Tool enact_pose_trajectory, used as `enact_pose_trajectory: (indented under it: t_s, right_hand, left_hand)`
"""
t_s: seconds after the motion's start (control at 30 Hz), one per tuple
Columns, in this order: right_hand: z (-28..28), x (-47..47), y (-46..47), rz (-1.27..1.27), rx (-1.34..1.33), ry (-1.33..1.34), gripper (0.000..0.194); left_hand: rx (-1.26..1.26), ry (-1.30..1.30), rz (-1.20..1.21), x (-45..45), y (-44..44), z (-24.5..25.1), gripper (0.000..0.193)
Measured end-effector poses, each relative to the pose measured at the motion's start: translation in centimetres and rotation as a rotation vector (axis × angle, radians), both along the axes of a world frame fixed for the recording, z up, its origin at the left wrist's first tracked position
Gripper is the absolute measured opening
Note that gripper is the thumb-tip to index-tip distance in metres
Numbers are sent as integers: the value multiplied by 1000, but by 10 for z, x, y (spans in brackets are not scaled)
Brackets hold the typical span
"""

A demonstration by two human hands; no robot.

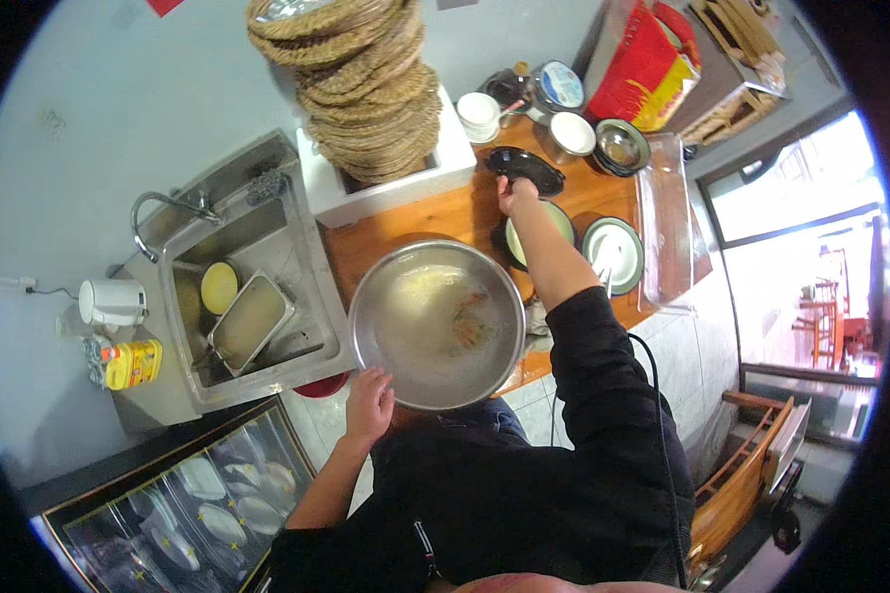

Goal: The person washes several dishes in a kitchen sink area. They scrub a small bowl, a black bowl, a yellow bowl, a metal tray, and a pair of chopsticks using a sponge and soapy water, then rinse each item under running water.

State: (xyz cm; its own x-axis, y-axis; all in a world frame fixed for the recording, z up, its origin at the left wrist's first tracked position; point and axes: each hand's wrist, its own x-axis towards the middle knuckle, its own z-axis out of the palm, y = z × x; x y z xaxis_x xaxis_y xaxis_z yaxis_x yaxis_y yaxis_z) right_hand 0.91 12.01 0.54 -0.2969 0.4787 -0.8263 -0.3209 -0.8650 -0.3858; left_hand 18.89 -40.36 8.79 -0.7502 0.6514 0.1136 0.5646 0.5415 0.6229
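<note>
A wide stainless steel basin (415, 370) sits in front of me, overlapping the table's front edge. Orange-brown scraps lie in cloudy liquid in it. My left hand (371, 406) is at its near left rim, fingers bent over the edge. My right hand (518, 194) reaches across the table, its fingers on the near edge of a black oval lid or dish (528, 167). Beneath my right forearm is a dark-rimmed pot (560, 216) with pale yellow contents, partly hidden. To its right stands a green-rimmed white bowl (615, 248) with a white utensil in it.
At left is a steel sink (319, 296) holding a yellow bowl (219, 287) and a metal tray (256, 326). Stacked wicker baskets (378, 111) stand in a white foam box (404, 200). White saucers (479, 111), steel bowls (623, 144) and a clear plastic bin (667, 274) line the table.
</note>
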Motion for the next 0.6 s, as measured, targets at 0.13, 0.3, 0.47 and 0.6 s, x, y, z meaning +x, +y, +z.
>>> enact_pose_trajectory:
  t_s: [0.13, 0.3, 0.47, 0.6]
  right_hand:
    - [-26, -36, 7, -111, -74, -66, 23]
    - [-59, -58, -6, -210, -188, -42, 23]
    - [-90, -29, -9, -28, -37, -13, 15]
    - [-110, -7, 12, -133, -2, -22, 18]
  left_hand:
    - [15, -41, 65, -5, -10, 2, 29]
    - [18, -75, 77, -15, -16, 0, 26]
    - [15, -87, 69, -31, -16, -1, 26]
    - [47, -93, 75, -42, -16, -8, 27]
